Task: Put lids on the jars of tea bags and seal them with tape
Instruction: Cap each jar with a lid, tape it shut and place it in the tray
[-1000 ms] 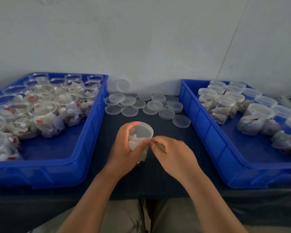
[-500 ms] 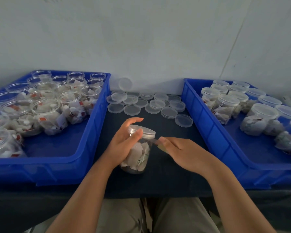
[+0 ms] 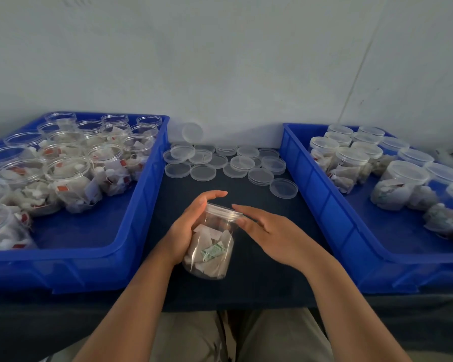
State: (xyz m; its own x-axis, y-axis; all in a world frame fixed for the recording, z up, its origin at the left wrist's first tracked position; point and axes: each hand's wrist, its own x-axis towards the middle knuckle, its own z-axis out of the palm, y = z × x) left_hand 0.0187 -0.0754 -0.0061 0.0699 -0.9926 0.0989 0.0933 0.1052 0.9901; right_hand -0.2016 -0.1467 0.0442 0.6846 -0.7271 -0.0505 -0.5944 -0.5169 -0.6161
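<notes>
A clear jar of tea bags point(image 3: 210, 246) stands tilted on the dark table between my hands, with a clear lid point(image 3: 223, 211) on its mouth. My left hand point(image 3: 187, 228) presses its palm against the jar's left side, fingers straight and reaching past the lid. My right hand point(image 3: 268, 229) lies flat on the right, its straight fingertips touching the lid's rim. I cannot make out any tape on the jar.
A blue bin point(image 3: 131, 246) on the left holds several open jars of tea bags point(image 3: 71, 184). A blue bin point(image 3: 332, 223) on the right holds several lidded jars point(image 3: 351, 163). Loose clear lids point(image 3: 220, 163) lie at the back of the table, against the wall.
My right hand went from a pinch at the lid's edge to flat, straight fingers on the rim. The jar has tilted, and my left hand has straightened along its side.
</notes>
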